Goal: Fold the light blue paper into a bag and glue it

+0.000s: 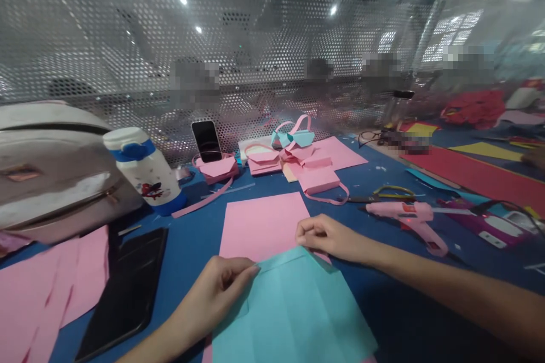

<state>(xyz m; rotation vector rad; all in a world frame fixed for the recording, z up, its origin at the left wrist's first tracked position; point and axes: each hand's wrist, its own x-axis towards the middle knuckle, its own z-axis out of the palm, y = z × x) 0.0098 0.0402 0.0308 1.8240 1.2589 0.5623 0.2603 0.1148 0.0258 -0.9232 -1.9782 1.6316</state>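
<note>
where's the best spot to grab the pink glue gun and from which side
Probably the handle of the pink glue gun, the part angling down toward the near table edge around. Come from above on the near side. It lies flat on the blue table, its nozzle end pointing left toward the scissors, and a cord trails off to the right, so both ends are poorer grips.

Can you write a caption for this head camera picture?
Two hands, left and right, pinch a teal paper over a pink sheet.
</note>
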